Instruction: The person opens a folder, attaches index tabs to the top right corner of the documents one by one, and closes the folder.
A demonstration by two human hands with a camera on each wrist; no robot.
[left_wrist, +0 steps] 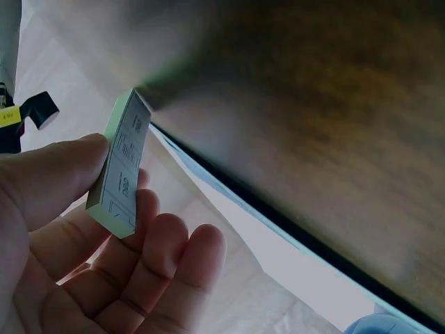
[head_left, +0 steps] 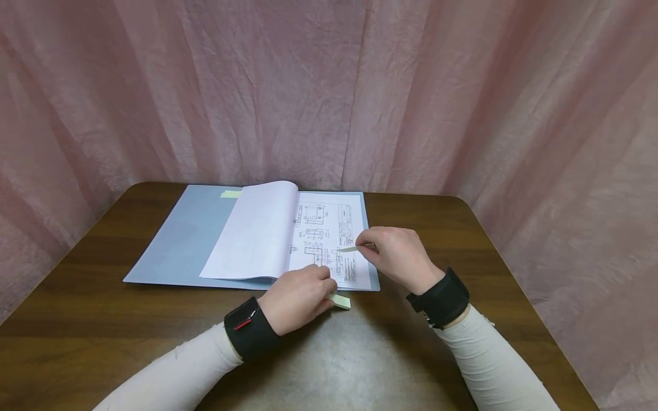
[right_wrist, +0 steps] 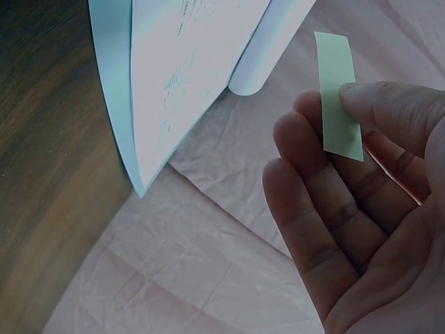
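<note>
A blue folder (head_left: 180,240) lies open on the wooden table (head_left: 103,319) with a stack of white pages; the top right page (head_left: 334,234) shows technical drawings. My left hand (head_left: 300,297) holds a small pale green pad of sticky strips (head_left: 340,301) (left_wrist: 122,167) between thumb and fingers at the folder's near edge. My right hand (head_left: 396,254) pinches a single pale green sticky strip (head_left: 348,249) (right_wrist: 337,94) between thumb and fingers, just over the drawing page's right part.
Another green strip (head_left: 231,194) sticks at the folder's far edge. A turned white page (head_left: 257,234) curves up left of the drawing. Pink curtain (head_left: 329,85) surrounds the table on three sides. Both wrists wear black bands.
</note>
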